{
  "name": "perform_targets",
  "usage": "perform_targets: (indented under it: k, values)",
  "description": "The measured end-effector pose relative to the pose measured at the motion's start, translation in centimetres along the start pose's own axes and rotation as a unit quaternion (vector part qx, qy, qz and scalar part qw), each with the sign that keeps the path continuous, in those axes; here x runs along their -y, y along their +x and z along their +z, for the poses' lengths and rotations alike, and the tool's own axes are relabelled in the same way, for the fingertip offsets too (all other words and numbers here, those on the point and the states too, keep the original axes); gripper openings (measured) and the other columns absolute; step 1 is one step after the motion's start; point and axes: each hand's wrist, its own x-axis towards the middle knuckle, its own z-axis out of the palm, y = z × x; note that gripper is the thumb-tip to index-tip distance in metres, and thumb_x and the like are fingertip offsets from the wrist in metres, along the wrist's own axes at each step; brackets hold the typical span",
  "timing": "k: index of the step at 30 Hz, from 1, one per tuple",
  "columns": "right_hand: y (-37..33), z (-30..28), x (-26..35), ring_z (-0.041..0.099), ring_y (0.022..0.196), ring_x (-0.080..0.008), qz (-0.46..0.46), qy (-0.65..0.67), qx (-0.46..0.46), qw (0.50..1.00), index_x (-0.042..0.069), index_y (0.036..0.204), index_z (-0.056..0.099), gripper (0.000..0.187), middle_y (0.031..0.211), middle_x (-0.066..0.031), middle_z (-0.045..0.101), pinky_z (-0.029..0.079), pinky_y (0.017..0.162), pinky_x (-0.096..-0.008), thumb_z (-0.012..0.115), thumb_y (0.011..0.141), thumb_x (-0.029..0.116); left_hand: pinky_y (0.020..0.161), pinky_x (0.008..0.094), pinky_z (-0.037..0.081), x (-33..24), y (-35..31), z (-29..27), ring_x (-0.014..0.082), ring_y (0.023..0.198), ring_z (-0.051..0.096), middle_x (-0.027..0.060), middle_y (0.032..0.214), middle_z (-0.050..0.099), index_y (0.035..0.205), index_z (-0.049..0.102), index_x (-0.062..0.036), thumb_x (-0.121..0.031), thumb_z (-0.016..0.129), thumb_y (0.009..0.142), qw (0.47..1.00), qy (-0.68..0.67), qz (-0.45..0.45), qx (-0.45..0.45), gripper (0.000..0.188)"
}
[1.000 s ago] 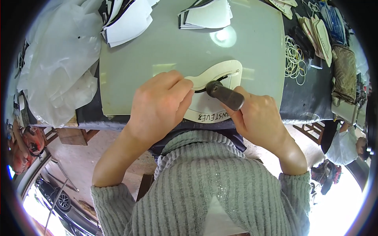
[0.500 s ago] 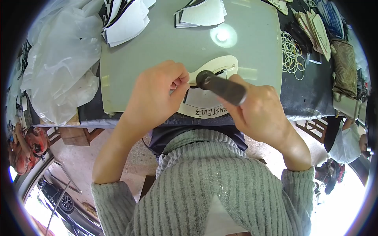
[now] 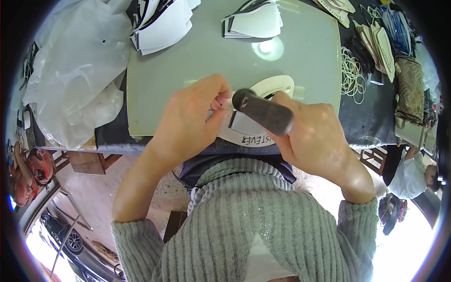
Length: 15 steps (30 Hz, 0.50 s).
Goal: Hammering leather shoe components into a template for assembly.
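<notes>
On the tabletop before me lies a cream curved template (image 3: pixel 282 84) with handwriting along its near edge. A white piece with dark edging (image 3: pixel 246 123) lies on it, partly covered by my hands. My right hand (image 3: pixel 314 127) is closed around a dark, thick-handled tool that looks like a hammer (image 3: pixel 265 112), tilted over the template. At the template's left side my left hand (image 3: pixel 195 113) has its fingers curled and pinched together. What its fingertips hold, if anything, is hidden.
Stacks of white pieces with black edges (image 3: pixel 164 28) (image 3: pixel 256 21) sit at the far side of the grey-green board (image 3: pixel 197 61). Clear plastic bags (image 3: pixel 77 70) cover the left. Pale cord (image 3: pixel 352 70), more templates (image 3: pixel 378 44) and a rolled brown cloth (image 3: pixel 408 89) lie at right.
The whole view has shifted slightly, so the table things appear a little to the right and lower. My hands keep nearly the same pose, and the tool now covers more of the template's middle.
</notes>
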Motion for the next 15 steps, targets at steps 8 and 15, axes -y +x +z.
perform_targets:
  k: [8,15]
  values:
    - [0.4,0.3,-0.3,0.065,0.053,-0.0319,0.011,-0.015,0.041,0.999,0.0,0.081,0.057,0.036,0.06,-0.014,0.063,0.049,0.047,-0.0416,0.06,0.096,0.033,0.072,0.0355,0.053,0.2,-0.1,-0.2,0.0283,0.079,0.066,0.0134,0.087,0.063,0.098,0.055,-0.0015,0.002,0.063,0.078,0.999,-0.014,-0.029,0.012,0.022]
    - [0.1,1.8,-2.4,0.064,0.054,-0.034,0.014,-0.023,-0.017,0.999,0.0,0.087,0.06,0.03,0.059,-0.0142,0.062,0.049,0.048,-0.0408,0.06,0.096,0.029,0.072,0.0287,0.05,-0.5,0.3,0.4,0.015,0.074,0.058,0.0057,0.082,0.059,0.092,0.056,-0.0006,0.001,0.068,0.079,1.0,-0.022,-0.008,-0.002,0.018]
